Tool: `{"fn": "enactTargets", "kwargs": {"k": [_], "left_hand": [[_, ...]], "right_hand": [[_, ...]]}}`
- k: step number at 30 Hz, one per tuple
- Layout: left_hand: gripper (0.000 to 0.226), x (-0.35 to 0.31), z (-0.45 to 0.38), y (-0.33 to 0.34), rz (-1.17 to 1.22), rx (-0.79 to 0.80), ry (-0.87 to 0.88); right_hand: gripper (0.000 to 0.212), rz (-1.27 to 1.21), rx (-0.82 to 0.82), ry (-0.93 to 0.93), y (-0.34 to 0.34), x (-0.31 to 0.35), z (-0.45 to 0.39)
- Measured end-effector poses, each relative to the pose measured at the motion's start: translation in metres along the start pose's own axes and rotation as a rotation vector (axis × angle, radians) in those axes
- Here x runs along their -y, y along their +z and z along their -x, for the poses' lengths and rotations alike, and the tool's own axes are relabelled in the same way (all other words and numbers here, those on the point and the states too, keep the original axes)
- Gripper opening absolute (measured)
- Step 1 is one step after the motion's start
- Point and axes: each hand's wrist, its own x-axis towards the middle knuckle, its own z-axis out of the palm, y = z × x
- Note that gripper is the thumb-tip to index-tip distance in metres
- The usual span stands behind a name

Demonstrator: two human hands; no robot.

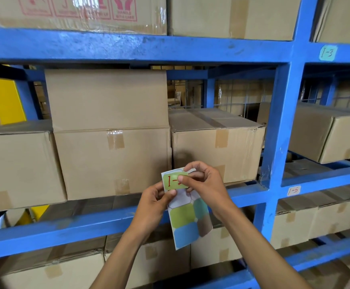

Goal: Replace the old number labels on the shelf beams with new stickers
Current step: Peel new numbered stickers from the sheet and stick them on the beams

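- The step in hand looked like peeling a fresh sticker off its backing, not yet sticking it on.
- The left hand [156, 197] held the sticker sheet [190, 217] by its left edge, thumb pressed on the front.
- The right hand [203, 180] was pinched, thumb and fingertips, on the green sticker [173, 181] at the top of the sheet, covering its right part.
- Red handwriting on that sticker read "1-"; the figure after the dash was hidden under the thumb.
- The sheet hung upright in front of the middle blue beam [65, 228], just below the cardboard boxes [111, 161]; lower on the sheet green, teal, blue and brown stickers were unused, and some blank spots showed above them.
- Right of the sheet, past the blue upright post [280, 122], a small white label [293, 190] on the same beam read "1-5".
- Up and right of the sheet, a pale teal label [327, 52] on the top beam [128, 46] read "1-3".
- No label could be seen on the beam stretch directly behind the sheet.
- The box [76, 11] far above the sheet carried red handling symbols; only "HANDLE WITH CARE" was legible.
- Next, I judged, the sticker needed lifting cleanly without curling onto itself, then pressing flat on the beam.
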Motion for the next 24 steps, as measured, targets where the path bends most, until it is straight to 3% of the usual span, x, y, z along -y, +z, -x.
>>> {"fn": "enactTargets", "kwargs": {"k": [15,24], "left_hand": [[0.035,-0.044,-0.027,0.008,-0.203,-0.111,0.132],[0.035,-0.054,-0.034,0.009,-0.188,-0.125,0.170]], "right_hand": [[0.018,-0.055,0.068,0.087,-0.004,0.048,-0.029],[0.015,-0.137,0.096,0.184,-0.006,0.059,-0.045]]}}
